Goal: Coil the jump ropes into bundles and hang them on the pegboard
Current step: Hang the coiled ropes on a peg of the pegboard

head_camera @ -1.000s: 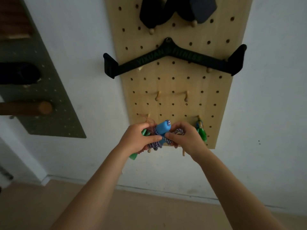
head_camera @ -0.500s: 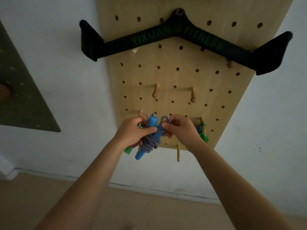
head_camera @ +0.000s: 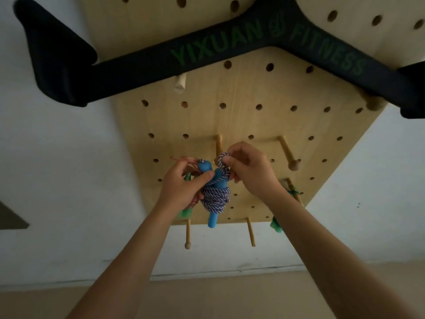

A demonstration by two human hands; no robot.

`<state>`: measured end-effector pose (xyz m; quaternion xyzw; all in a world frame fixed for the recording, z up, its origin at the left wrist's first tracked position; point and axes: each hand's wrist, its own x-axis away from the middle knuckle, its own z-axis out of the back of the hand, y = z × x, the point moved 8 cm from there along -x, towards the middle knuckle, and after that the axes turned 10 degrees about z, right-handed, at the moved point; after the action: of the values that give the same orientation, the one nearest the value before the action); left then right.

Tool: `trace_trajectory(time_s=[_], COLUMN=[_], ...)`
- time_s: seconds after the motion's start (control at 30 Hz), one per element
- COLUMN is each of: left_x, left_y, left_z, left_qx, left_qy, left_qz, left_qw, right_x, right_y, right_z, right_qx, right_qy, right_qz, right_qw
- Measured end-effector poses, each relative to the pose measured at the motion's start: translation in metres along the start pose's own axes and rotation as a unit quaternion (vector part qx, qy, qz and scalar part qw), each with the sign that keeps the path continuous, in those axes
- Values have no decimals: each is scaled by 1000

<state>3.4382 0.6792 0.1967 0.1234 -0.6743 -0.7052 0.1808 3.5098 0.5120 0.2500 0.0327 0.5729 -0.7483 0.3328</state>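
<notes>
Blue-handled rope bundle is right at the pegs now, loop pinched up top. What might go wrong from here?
1. The right hand pinches only a small loop of striped blue-and-white rope beside the wooden peg; it may miss the tip.
2. The coiled bundle with blue foam handles is steadied by the left hand; letting go early could loosen the wraps.
3. A green-handled rope hangs behind the left hand and might snag.
</notes>
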Motion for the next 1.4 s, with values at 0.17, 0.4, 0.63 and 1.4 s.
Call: trace_trajectory(time_s=[0.17,0.4,0.63,1.4], left_x=[-5,-16,-28,18], left_y=[0,-1,-7,25], left_z=[-1,0,-1,-8], left_qx=[19,-24,-35,29], left_qy=[-6,-5,-7,-143], left_qz=[-20,-31,15,-31], left_qw=[1000,999,999,989], right_x=[-13,-23,-24,13], right_y=[-3,-3,14,-32], right_z=[-6,-14,-1,-5], right_qx=[-11,15,-82,-42], right_qy=[-22,-62,-16,-24], right_qz=[7,-9,-72,-36], right_qw=[1000,998,994,998])
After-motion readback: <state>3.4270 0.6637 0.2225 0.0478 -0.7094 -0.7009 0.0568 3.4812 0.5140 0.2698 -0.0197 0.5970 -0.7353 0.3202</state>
